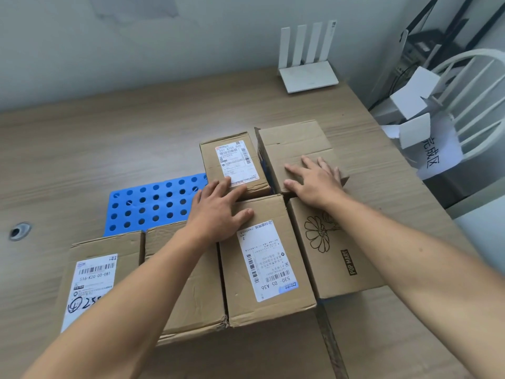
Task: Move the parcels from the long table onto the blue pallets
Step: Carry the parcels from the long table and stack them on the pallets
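Several cardboard parcels sit packed together on a blue perforated pallet [153, 206] on the wooden table [109, 143]. My left hand [218, 212] lies flat across the near edge of a small labelled parcel [232, 157] and the far end of a labelled parcel [265, 258]. My right hand [314, 179] presses flat, fingers spread, on a plain parcel [289, 140] at the back right. A flower-printed parcel [333, 250] sits under my right wrist. Two more parcels lie at the front left, one labelled [93, 277], one plain [196, 291].
A white router [306, 69] with antennas stands at the table's far edge by the wall. To the right of the table are a white chair [475, 105] and white boxes with a paper sign [431, 154]. A cable hole [19, 231] is at left.
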